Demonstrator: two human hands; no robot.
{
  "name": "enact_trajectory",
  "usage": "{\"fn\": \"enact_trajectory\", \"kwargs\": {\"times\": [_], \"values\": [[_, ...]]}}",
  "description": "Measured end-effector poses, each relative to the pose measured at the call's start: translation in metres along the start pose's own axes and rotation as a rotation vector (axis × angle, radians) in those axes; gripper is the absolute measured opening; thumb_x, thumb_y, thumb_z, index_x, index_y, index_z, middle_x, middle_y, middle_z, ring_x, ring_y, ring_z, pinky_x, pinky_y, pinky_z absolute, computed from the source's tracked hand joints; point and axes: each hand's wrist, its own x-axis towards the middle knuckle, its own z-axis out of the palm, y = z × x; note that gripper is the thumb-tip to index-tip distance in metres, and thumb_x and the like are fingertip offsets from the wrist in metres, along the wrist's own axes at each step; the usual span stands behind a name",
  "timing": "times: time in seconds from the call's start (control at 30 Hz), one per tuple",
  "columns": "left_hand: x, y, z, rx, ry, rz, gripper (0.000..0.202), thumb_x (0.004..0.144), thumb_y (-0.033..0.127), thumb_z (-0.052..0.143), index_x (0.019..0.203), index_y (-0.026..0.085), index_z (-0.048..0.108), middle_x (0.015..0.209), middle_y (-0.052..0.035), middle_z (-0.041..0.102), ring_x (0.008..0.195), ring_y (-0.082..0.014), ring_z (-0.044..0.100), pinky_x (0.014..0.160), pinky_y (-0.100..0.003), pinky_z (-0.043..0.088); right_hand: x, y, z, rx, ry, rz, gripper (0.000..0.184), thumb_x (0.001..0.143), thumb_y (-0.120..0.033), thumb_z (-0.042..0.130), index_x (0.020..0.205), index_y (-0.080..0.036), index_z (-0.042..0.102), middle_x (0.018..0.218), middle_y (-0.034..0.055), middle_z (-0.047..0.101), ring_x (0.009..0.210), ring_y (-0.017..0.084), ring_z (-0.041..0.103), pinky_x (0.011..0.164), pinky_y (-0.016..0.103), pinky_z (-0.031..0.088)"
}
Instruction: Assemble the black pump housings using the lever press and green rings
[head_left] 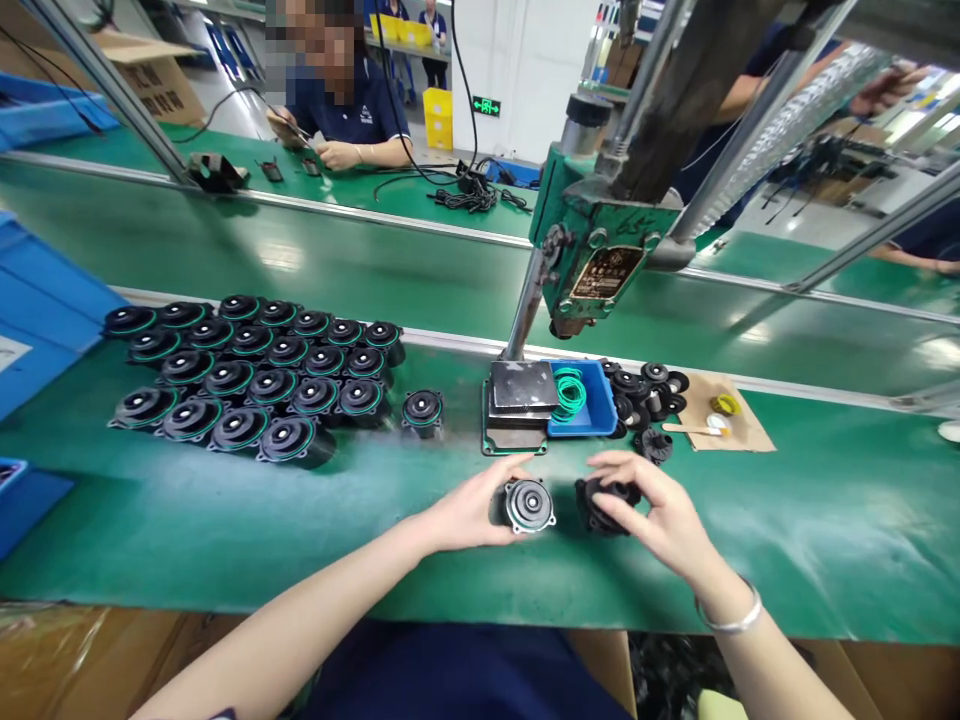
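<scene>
My left hand (471, 510) grips a round part with a silver face (529, 505) just above the green table mat near the front edge. Right beside it, my right hand (651, 505) closes over a black round part (604, 505), its fingers curled on top. The two parts are close but apart. Straight behind my hands stands the dark metal base plate (521, 390) of a green press (600, 250).
Several rows of black round parts with green rings (247, 375) fill the left of the mat, one (422, 408) standing apart. A blue tray of green rings (581, 395), loose black parts (649, 395) and a cardboard sheet (724, 410) lie right. Across the conveyor (300, 260) another person works. Blue bins (45, 310) sit left.
</scene>
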Motion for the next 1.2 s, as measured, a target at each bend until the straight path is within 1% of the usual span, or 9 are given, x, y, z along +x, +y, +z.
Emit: {"fn": "enact_trajectory", "kwargs": {"times": [0.1,0.17,0.33,0.5,0.67,0.83,0.93,1.03,1.2], "values": [[-0.006,0.005,-0.009,0.037,-0.031,0.094,0.083,0.074,0.023,0.073,0.144,0.024,0.028,0.140,-0.0127,0.050,0.131,-0.0259,0.048,0.111,-0.046,0.039,-0.011,-0.002,0.011,0.013,-0.243,-0.045,0.016,0.088,-0.030,0.062,0.088,-0.017,0.053,0.126,0.0100,0.057,0.108,0.013,0.060,0.094,0.028,0.051],[-0.011,0.009,-0.014,0.102,0.029,0.146,0.080,0.071,0.022,0.074,0.141,0.023,0.034,0.146,-0.0145,0.041,0.138,-0.0286,0.038,0.115,-0.049,0.033,-0.016,-0.004,0.020,0.006,-0.308,-0.064,0.017,0.089,-0.031,0.061,0.090,-0.017,0.053,0.133,0.0108,0.052,0.110,0.013,0.059,0.097,0.028,0.050],[-0.023,0.012,-0.005,0.148,0.165,0.104,0.086,0.068,0.032,0.080,0.140,0.024,0.033,0.146,-0.0164,0.035,0.140,-0.0319,0.033,0.115,-0.053,0.032,-0.021,0.009,0.030,-0.236,-0.168,-0.047,0.015,0.092,-0.031,0.055,0.091,-0.016,0.051,0.122,0.0110,0.056,0.110,0.017,0.058,0.092,0.033,0.052],[-0.014,0.005,0.016,0.071,0.179,0.016,0.096,0.068,0.036,0.082,0.143,0.025,0.023,0.141,-0.0156,0.041,0.131,-0.0290,0.046,0.112,-0.052,0.038,-0.011,0.012,0.022,-0.440,-0.052,-0.084,0.030,0.088,-0.037,0.061,0.108,-0.016,0.052,0.117,0.0119,0.054,0.111,0.022,0.054,0.094,0.043,0.051],[-0.004,0.001,0.023,0.005,0.224,-0.059,0.086,0.068,0.028,0.081,0.138,0.024,0.031,0.129,-0.0110,0.054,0.122,-0.0270,0.054,0.106,-0.047,0.044,0.019,-0.024,0.031,-0.279,-0.271,-0.196,0.041,0.091,-0.027,0.054,0.130,-0.020,0.044,0.125,0.0102,0.050,0.115,0.016,0.052,0.097,0.032,0.052],[-0.003,0.001,0.018,-0.055,0.178,-0.060,0.076,0.067,0.022,0.079,0.132,0.022,0.037,0.134,-0.0110,0.052,0.123,-0.0266,0.055,0.105,-0.043,0.047,0.044,-0.038,0.043,-0.433,-0.437,-0.311,0.031,0.085,-0.019,0.057,0.115,-0.014,0.054,0.109,0.0097,0.054,0.094,0.018,0.058,0.081,0.034,0.057],[-0.003,0.003,0.014,-0.068,0.147,-0.033,0.074,0.069,0.025,0.079,0.131,0.022,0.037,0.133,-0.0108,0.054,0.122,-0.0261,0.056,0.104,-0.043,0.047,0.054,-0.044,0.035,-0.498,-0.448,-0.383,0.026,0.081,-0.016,0.057,0.107,-0.010,0.056,0.098,0.0099,0.053,0.081,0.018,0.057,0.068,0.032,0.056],[-0.003,0.003,0.013,-0.052,0.145,-0.024,0.071,0.070,0.033,0.079,0.128,0.021,0.039,0.128,-0.0112,0.057,0.117,-0.0264,0.059,0.101,-0.043,0.049,0.061,-0.053,0.016,-0.462,-0.431,-0.412,0.025,0.083,-0.017,0.053,0.108,-0.011,0.054,0.097,0.0099,0.052,0.084,0.017,0.056,0.070,0.029,0.055],[-0.006,-0.001,0.015,0.083,0.180,0.086,0.078,0.071,0.042,0.079,0.133,0.022,0.036,0.132,-0.0149,0.053,0.123,-0.0288,0.054,0.103,-0.046,0.048,0.065,-0.055,-0.008,-0.334,-0.422,-0.286,0.024,0.086,-0.019,0.052,0.109,-0.016,0.051,0.100,0.0086,0.053,0.086,0.013,0.056,0.074,0.024,0.053]]}}
